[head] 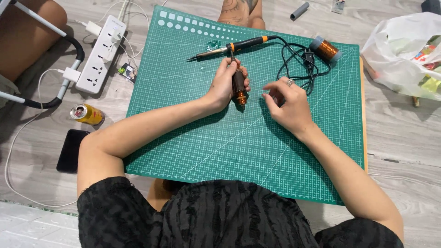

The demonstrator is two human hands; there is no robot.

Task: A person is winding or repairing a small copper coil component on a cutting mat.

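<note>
Copper-wire-wound dark brown cylindrical coil (239,89) is standing over the middle of the green gridded cutting mat (220,147), where we are wrapping our left hand (225,82) around it. Our right hand (287,103) is hovering just beside it, fingers loosely curled; whether they are pinching anything, we cannot tell. Orange-and-black soldering iron (234,46) is lying just beyond.

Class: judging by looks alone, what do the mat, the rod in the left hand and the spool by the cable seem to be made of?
Mat: probably soft plastic or rubber, matte green with a printed white grid.
Rod, held in the left hand: dark brown body, maybe wood or plastic, wrapped low down in shiny orange wire, likely copper.
Spool: the same coppery wire on a grey core, probably plastic.
</note>
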